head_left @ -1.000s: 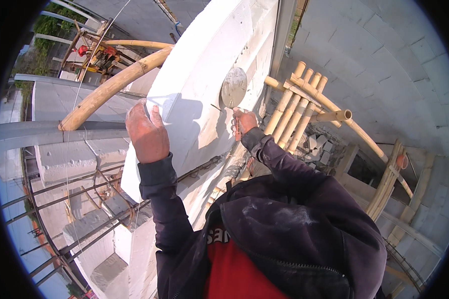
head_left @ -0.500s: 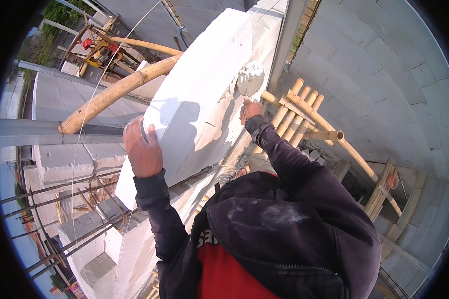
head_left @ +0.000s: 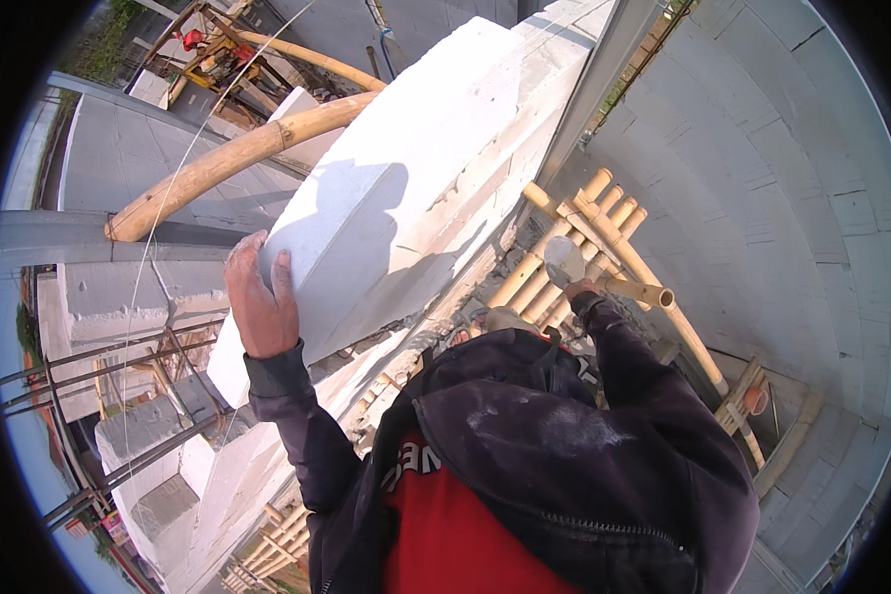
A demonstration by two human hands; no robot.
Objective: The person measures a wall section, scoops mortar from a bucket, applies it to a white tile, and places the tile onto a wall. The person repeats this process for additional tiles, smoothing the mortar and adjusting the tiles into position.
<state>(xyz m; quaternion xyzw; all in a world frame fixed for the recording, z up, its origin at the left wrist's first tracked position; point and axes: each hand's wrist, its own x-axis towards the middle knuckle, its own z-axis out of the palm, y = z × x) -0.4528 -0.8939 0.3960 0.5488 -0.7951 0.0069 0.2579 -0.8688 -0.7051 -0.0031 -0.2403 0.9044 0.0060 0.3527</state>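
A large white building block [head_left: 366, 228] lies on top of the wall, and my shadow falls across it. My left hand [head_left: 262, 307] grips its left edge, with the thumb on the near face and the fingers over the outer side. My right hand [head_left: 581, 288] is closed round the handle of a trowel [head_left: 564, 259], which has a rounded, greyish blade. The handle is mostly hidden in my fist. The trowel is held to the right of the wall, over the bamboo scaffold and apart from the block.
Bamboo scaffold poles [head_left: 549, 282] stand right of the wall, beside a tall grey block wall [head_left: 762, 168]. A curved bamboo pole [head_left: 238, 163] and a thin string [head_left: 183, 168] cross on the left. Rusty steel bars [head_left: 109, 361] jut out at lower left.
My right hand has moved the trowel off the wall's side, down and to the right over the bamboo. My left hand stays on the block. The view has shifted slightly.
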